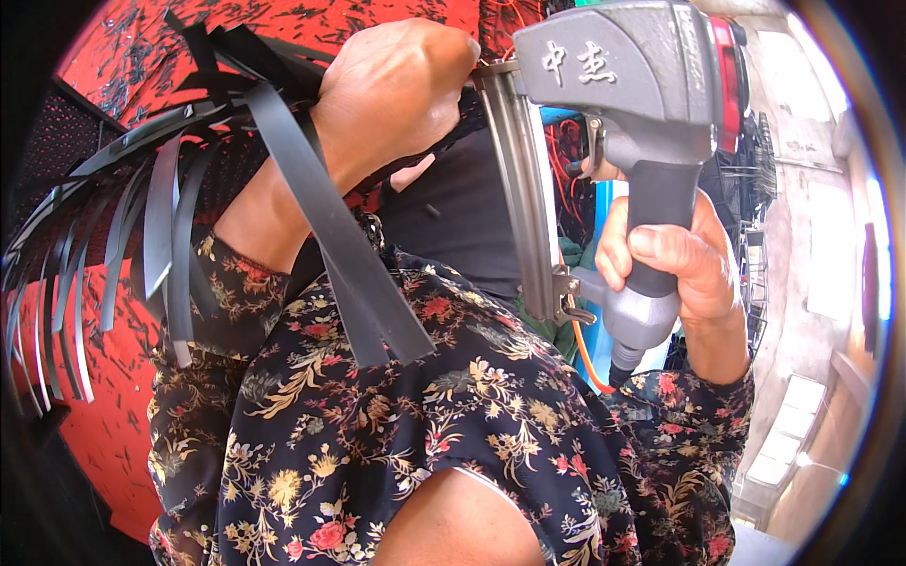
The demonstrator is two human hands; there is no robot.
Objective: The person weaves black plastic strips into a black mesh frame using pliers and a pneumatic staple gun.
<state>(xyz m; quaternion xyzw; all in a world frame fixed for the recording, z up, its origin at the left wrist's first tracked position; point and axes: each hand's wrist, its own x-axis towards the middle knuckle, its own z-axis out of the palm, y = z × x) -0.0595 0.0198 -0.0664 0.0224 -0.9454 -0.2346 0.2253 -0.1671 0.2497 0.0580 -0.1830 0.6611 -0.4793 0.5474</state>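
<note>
My right hand [694,255] is wrapped around the black grip of a grey pneumatic staple gun [618,71]. The gun is raised, with its long metal magazine [519,189] on the left side and an orange air hose [593,368] near the grip's lower end. Close to the gun's nose, my left hand [401,80] is closed in a fist; its fingertips and whatever they hold are hidden. Flat black plastic strips [326,212] hang over and beside my left forearm. Several more loose strip ends [160,217] dangle from a dark woven piece at the left.
A red surface [104,453] littered with black scraps spreads across the left and far side. Black mesh [57,141] stands at the far left. My floral clothing [453,377] lies just below the hands. Dark stacked items [755,198] stand behind the gun, before a pale wall [812,189].
</note>
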